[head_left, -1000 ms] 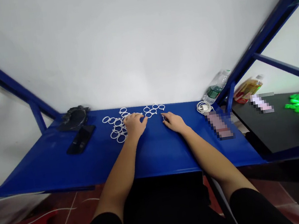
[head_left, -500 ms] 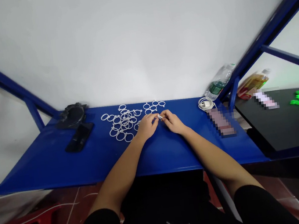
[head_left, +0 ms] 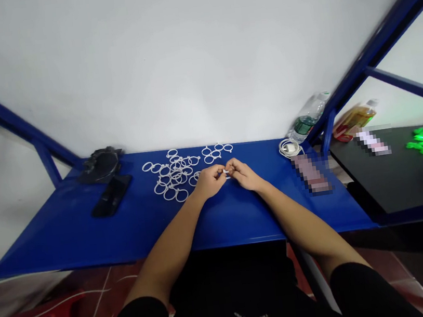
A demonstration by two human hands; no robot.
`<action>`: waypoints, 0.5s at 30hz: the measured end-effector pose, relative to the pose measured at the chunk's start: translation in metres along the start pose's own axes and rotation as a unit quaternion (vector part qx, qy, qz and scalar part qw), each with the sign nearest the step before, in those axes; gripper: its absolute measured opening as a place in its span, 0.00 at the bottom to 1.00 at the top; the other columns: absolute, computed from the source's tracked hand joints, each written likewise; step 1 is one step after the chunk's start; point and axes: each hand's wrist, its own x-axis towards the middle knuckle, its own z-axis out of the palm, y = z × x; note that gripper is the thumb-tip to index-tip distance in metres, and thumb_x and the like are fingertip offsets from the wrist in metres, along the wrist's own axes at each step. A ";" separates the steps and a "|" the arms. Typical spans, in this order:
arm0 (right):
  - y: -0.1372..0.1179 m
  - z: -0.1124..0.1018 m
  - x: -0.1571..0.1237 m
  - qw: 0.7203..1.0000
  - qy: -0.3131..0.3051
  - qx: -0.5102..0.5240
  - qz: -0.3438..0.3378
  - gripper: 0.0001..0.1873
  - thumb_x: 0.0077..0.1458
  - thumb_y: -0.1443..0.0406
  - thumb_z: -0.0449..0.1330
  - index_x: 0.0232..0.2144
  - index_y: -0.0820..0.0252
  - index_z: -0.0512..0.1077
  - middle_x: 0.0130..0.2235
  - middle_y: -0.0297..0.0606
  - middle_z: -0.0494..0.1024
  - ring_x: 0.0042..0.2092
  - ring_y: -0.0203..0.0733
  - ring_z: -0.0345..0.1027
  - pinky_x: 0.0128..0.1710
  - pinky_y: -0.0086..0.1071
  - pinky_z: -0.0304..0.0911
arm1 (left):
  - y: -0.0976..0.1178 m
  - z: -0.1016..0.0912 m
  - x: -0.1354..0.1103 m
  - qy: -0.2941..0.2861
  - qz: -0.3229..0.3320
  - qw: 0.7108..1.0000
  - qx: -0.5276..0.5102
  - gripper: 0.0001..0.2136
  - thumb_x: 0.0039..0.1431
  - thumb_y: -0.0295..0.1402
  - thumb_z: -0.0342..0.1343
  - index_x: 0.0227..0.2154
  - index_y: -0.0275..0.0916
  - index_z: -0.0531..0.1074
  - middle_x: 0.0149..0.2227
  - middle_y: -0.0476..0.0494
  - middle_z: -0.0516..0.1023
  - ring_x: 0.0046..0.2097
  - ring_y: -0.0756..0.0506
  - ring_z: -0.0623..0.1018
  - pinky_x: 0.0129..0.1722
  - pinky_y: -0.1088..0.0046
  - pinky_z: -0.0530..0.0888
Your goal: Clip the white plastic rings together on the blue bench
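Over the middle of the blue table (head_left: 150,227), my left hand (head_left: 210,180) and my right hand (head_left: 244,175) meet, fingertips almost touching. Both pinch a small white ring (head_left: 227,172), of which only a short part shows between the fingers. To the left of my left hand lies a loose pile of white rings (head_left: 177,176), each with a small knob on its rim; some overlap. A smaller group of white rings (head_left: 215,153) rests behind my hands near the wall.
At the left lie a black phone (head_left: 112,196) and a dark round object (head_left: 100,163). On the right are a coiled white cable with a charger (head_left: 291,148), a clear bottle (head_left: 306,121) and a blurred flat item (head_left: 312,173). Blue frame bars (head_left: 401,82) flank the table.
Both hands have shifted slightly downward, and the white ring between the fingertips has turned a little. The rings on the table look unmoved; the camera view has moved slightly.
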 end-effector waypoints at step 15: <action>0.000 0.007 0.002 1.000 0.018 0.017 -0.004 0.18 0.65 0.60 0.55 0.56 0.54 0.64 0.44 0.37 0.78 0.34 0.38 0.69 0.38 0.33 0.67 | -0.004 -0.014 0.004 0.042 0.017 0.997 0.060 0.10 0.61 0.26 0.48 0.33 0.42 0.76 0.35 0.46 0.81 0.38 0.45 0.78 0.41 0.68 0.72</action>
